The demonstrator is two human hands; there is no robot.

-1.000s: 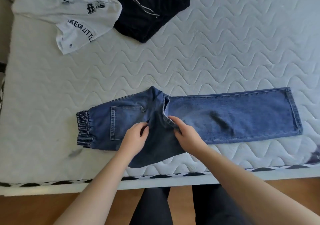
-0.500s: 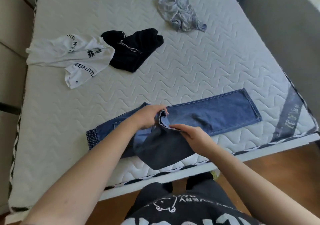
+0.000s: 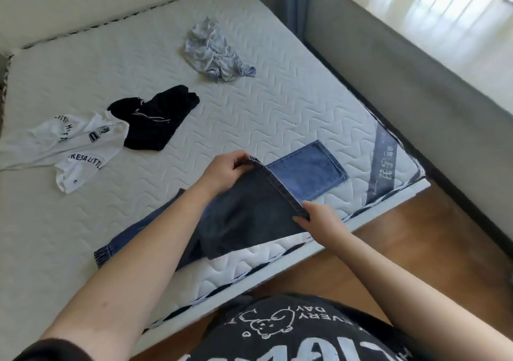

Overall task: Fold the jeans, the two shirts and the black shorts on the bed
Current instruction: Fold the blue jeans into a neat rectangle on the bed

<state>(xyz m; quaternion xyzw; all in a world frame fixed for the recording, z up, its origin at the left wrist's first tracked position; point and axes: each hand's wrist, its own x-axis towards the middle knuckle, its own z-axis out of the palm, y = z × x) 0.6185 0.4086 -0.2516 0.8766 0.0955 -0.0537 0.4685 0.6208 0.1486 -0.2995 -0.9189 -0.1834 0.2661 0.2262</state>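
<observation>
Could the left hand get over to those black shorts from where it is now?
Probably yes. The left hand grips the jeans at their raised edge, so it must let go first. Between it and the black shorts lies only bare mattress, nothing blocking.

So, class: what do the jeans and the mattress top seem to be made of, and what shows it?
Jeans: blue denim, likely cotton, matte; stitched hem, darker underside where both hands lift the fold. Mattress top: pale quilted fabric, soft-looking; wavy stitched lines. Fibre unclear.
</observation>
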